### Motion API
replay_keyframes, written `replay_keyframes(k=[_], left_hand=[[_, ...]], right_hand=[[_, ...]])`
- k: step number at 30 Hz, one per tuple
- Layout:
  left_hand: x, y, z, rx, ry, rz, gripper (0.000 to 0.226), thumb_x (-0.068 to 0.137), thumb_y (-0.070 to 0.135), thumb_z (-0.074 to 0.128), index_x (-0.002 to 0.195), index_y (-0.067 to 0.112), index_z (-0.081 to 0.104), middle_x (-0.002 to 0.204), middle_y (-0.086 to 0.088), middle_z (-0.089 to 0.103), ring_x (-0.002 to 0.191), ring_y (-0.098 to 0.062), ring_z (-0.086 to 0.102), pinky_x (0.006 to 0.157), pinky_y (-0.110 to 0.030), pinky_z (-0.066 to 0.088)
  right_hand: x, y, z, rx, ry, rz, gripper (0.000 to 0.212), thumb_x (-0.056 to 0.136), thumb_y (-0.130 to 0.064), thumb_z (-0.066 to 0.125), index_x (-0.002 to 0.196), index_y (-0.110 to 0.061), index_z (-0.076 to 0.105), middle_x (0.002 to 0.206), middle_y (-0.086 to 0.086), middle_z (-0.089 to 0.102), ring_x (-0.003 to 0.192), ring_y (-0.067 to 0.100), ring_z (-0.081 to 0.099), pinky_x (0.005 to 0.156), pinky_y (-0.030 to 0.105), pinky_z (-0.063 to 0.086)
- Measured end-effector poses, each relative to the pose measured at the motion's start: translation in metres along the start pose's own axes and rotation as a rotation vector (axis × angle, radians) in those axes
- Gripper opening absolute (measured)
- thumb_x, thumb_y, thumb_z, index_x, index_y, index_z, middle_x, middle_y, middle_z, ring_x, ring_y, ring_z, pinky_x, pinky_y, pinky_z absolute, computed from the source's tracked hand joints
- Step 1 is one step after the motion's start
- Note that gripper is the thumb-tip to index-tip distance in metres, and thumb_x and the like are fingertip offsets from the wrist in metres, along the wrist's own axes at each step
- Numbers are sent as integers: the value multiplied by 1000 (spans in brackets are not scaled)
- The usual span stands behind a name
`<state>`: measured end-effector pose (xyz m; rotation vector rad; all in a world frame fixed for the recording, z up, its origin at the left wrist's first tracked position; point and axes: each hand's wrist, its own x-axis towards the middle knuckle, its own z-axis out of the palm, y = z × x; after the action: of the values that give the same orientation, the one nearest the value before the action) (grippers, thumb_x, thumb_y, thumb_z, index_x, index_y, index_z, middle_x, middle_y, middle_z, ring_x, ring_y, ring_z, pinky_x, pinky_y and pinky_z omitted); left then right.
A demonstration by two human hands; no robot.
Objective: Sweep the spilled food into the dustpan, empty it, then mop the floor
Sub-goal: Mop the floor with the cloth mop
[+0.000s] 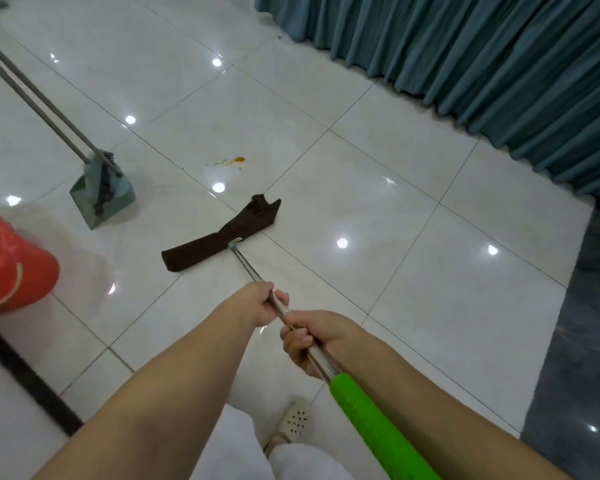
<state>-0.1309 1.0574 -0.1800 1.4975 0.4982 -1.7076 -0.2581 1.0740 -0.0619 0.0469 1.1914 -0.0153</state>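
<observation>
Both my hands grip the metal mop handle (321,363), which ends in a green sleeve near me. My left hand (260,304) is further down the shaft, my right hand (309,339) just behind it. The dark brown flat mop head (219,237) lies on the white tiled floor (413,209) in front of me. A small orange food stain (234,161) marks the tiles just beyond the mop head. To the left stands a green dustpan (101,194) with a broom tucked in it, their grey handles leaning up and left.
A red bucket (11,265) sits at the left edge. Teal curtains (482,53) hang along the upper right. A dark grey floor strip (579,341) runs down the right side. My foot in a pale perforated shoe (291,422) is below the hands.
</observation>
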Motion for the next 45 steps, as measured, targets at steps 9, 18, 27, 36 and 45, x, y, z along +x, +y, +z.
replay_keyframes(k=[9,18,27,36,45], left_hand=[[-34,-69,-26,-8,8,-16,25,102,10,33,78,3,37,67,-7,35,54,-13,33,34,-18,44],[-71,-149,-72,102,-25,-61,25,103,13,33,84,-2,41,66,-10,38,54,-18,40,34,-25,49],[-106,-241,-96,196,-63,-135,27,103,12,29,85,-4,41,68,-13,42,60,-22,46,46,-40,50],[-137,-314,-76,290,-155,-237,25,102,12,28,104,-7,45,77,-17,49,64,-31,58,37,-36,51],[-155,-319,-59,188,-260,-251,25,103,15,26,108,-5,41,79,-17,49,65,-29,56,50,-39,50]], right_hand=[[-16,67,-38,-2,0,22,25,96,-5,46,71,-8,44,39,5,43,23,7,34,26,10,29],[-33,163,-72,44,34,-14,19,95,-2,44,78,-10,48,60,5,42,26,7,35,27,9,28],[-83,247,-116,56,38,63,28,95,-6,47,68,-4,46,39,5,39,22,9,35,26,9,28],[-137,287,-156,-49,239,22,21,95,-7,48,74,-5,48,59,4,43,28,7,36,26,11,31],[-148,278,-157,-243,381,-42,21,94,-6,47,74,-9,51,52,7,51,28,6,37,27,11,32]])
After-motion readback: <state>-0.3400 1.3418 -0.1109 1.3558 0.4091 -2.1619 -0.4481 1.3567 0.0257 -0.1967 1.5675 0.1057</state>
